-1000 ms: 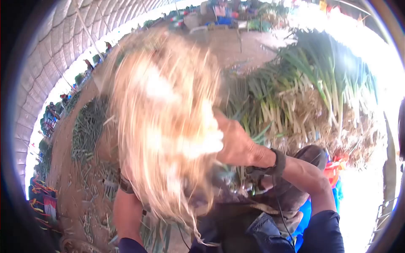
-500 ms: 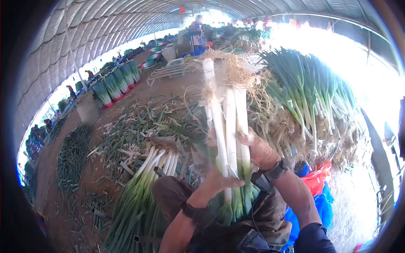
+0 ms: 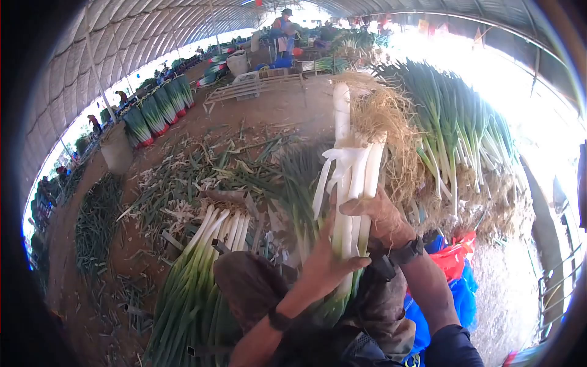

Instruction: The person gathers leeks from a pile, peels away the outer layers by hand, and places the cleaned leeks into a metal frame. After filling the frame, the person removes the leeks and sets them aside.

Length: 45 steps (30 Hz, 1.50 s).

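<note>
Several long green onions (image 3: 356,177) stand upright in front of me, their white stalks up and tan roots (image 3: 391,119) at the top. My left hand (image 3: 324,263) is closed round the lower stalks, its thumb across the front. Higher on the right side, my right hand (image 3: 384,219) grips the same stalks. A loose white peel (image 3: 345,156) hangs folded over their upper part. Green leaves run down between my knees. Left of my leg lies a pile of trimmed green onions (image 3: 202,269), white ends facing away from me.
A heap of untrimmed green onions (image 3: 452,128) with roots lies to the right. Blue and red plastic bags (image 3: 455,263) sit beside my right arm. Leaf scraps (image 3: 202,165) cover the ground ahead. Further off are a low rack (image 3: 254,87), a pale bin (image 3: 117,150), bundled onions (image 3: 159,113) and another person (image 3: 284,33).
The held green onions have shifted right in view. A white peel now hangs folded down from the stalks. My right hand's thumb now lies across the front.
</note>
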### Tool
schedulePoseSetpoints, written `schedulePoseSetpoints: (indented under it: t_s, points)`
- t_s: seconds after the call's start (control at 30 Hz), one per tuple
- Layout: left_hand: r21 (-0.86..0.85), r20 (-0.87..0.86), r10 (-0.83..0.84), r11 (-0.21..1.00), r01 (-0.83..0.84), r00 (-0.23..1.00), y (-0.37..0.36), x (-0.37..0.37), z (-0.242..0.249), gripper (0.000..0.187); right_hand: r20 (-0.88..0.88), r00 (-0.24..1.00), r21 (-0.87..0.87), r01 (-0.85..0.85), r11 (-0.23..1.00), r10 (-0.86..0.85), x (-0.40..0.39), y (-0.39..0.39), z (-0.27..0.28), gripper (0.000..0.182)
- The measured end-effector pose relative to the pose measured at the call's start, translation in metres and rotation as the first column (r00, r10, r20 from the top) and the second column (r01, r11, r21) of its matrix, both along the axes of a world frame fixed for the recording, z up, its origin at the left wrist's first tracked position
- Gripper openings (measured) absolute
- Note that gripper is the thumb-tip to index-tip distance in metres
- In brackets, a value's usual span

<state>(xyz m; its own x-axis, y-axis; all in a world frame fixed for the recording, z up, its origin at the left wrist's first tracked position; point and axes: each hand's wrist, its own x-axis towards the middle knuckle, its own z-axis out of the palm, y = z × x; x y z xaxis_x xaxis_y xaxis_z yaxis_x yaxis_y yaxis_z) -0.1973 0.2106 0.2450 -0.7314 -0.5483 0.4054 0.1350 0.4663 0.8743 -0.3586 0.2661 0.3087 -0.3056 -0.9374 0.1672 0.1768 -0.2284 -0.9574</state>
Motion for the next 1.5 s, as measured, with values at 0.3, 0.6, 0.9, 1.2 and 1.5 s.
schedulePoseSetpoints:
  t_s: [0.3, 0.6, 0.9, 1.2, 1.5]
  points:
    - [-0.739, -0.16, 0.245, 0.612, -0.28, 0.956, -0.056, 0.016, 0.124, 0.054, -0.106, 0.993, 0.004, -0.051, 0.999, 0.051, 0.035, -0.012, 0.008, 0.069]
    - [-0.87, -0.438, 0.269, 0.113, -0.48, 0.858, -0.101, 0.023, 0.154, 0.022, -0.164, 0.977, 0.03, -0.132, 0.991, 0.135, 0.036, -0.016, 0.007, 0.065]
    - [-0.649, -0.101, 0.493, 0.626, -0.433, 0.864, -0.113, 0.026, 0.248, 0.077, -0.03, 0.983, 0.075, -0.178, 0.981, 0.181, 0.036, -0.009, -0.001, 0.058]
    - [-0.395, 0.094, -0.14, 0.903, 0.166, 0.986, -0.103, -0.007, 0.208, 0.11, -0.308, 0.95, 0.021, -0.055, 0.998, 0.058, 0.02, 0.003, 0.026, 0.037]
    - [-0.113, -0.316, 0.143, 0.976, -0.187, 0.938, -0.085, 0.031, 0.105, 0.133, -0.798, 0.1, -0.596, 0.018, 0.803, -0.594, -0.025, -0.012, 0.098, 0.071]
